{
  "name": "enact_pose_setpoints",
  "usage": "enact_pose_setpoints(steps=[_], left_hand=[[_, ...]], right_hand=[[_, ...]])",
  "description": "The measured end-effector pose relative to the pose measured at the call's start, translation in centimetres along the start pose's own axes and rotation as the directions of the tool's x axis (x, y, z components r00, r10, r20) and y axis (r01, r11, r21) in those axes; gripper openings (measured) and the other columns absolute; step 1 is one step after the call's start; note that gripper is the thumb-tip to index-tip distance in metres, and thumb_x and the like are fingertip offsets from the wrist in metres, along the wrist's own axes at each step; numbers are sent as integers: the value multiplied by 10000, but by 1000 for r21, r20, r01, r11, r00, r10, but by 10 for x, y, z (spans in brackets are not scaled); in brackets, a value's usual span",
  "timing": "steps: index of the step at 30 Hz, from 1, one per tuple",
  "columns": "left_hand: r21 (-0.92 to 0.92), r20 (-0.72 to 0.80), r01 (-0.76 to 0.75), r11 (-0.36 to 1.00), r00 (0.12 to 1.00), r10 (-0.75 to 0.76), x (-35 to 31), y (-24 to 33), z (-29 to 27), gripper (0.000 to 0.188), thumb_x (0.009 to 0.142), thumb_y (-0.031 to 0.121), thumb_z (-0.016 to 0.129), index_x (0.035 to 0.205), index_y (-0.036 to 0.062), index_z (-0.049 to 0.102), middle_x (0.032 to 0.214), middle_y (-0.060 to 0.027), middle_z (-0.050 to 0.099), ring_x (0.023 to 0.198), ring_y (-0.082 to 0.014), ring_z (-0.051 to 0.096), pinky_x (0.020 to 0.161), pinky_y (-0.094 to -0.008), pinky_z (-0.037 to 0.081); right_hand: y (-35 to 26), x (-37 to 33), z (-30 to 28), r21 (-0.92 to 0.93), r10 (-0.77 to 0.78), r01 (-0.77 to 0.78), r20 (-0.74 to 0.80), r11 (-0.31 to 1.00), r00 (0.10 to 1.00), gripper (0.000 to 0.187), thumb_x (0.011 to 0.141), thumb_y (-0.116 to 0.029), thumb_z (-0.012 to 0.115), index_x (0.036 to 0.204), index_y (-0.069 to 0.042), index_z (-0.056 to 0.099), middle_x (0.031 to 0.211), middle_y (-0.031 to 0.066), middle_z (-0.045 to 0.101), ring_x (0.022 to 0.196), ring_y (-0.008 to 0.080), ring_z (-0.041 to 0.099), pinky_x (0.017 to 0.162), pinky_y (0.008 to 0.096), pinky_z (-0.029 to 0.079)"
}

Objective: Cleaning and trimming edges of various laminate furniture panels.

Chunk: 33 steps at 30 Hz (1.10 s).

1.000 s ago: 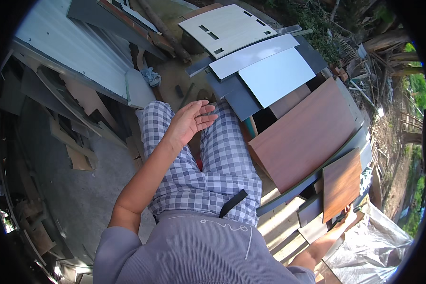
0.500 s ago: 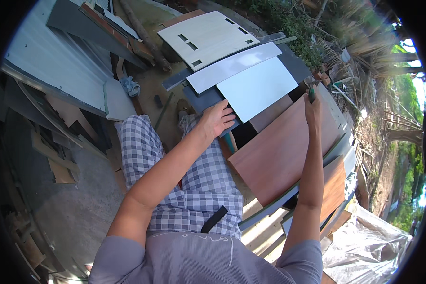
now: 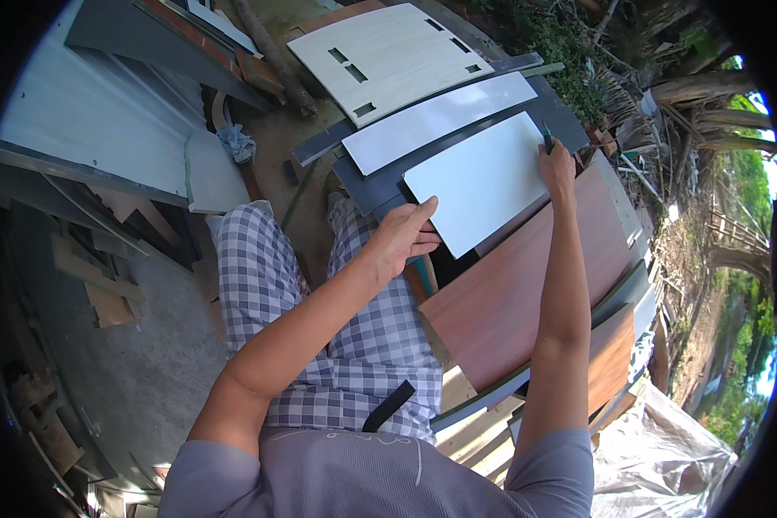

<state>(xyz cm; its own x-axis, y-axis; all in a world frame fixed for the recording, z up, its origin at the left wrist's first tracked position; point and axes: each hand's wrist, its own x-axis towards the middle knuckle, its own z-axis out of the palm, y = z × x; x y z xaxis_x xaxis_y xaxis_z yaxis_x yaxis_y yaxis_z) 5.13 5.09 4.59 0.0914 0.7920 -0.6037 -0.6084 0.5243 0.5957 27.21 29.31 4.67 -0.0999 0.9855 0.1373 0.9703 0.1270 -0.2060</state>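
A white rectangular panel (image 3: 479, 186) lies tilted over dark boards in front of me. My left hand (image 3: 406, 235) grips its near left edge, thumb on top and fingers curled under. My right hand (image 3: 558, 166) is at the panel's right edge, closed around a slim dark green pen-like tool (image 3: 547, 136) whose tip points away from me. Its exact kind is too small to make out. Beyond the panel are a long white strip (image 3: 440, 121) and a cream board with rectangular slots (image 3: 388, 60).
A reddish-brown wood sheet (image 3: 527, 276) lies on the right, above more stacked boards. Grey sheets (image 3: 104, 129) lean on the left beside a crumpled blue cloth (image 3: 236, 143). Clear plastic sheeting (image 3: 665, 449) covers something at lower right. Dry branches and plants border the far right.
The white panel has shifted toward me, widening the gap to the long strip. My left hand has closed on its edge. My right hand has moved left and away to the panel's right edge.
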Motion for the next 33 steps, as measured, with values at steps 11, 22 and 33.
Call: enact_pose_setpoints(steps=[11, 22, 33], left_hand=[[-264, -86, -378, 887, 926, 369, -92, -4, -19, 489, 840, 219, 635, 1191, -73, 460, 1129, -153, 547, 1045, -219, 549, 874, -324, 470], [689, -54, -552, 470, 608, 792, -274, 2, -106, 407, 849, 126, 610, 1225, 2, 516, 1131, -167, 605, 1021, -216, 605, 853, -296, 504], [887, 114, -458, 48, 320, 940, -276, -1, -146, 580, 692, -19, 683, 1238, 85, 517, 1214, -104, 567, 1113, -282, 551, 941, -368, 470]], right_hand=[[-40, -111, -31, 396, -16, -76, 222, 915, 975, 376, 863, -300, 553, 1127, -32, 574, 840, 147, 653, 779, 276, 644, 678, 365, 473], [-200, -264, -127, 678, -470, 226, 199, 700, 860, 560, 888, -148, 547, 1391, -103, 306, 955, 141, 530, 849, 253, 564, 772, 380, 455], [-260, -331, -170, 627, -960, 754, -36, 196, 279, 628, 706, 0, 639, 1303, -120, 483, 915, 177, 567, 709, 226, 614, 566, 323, 540]])
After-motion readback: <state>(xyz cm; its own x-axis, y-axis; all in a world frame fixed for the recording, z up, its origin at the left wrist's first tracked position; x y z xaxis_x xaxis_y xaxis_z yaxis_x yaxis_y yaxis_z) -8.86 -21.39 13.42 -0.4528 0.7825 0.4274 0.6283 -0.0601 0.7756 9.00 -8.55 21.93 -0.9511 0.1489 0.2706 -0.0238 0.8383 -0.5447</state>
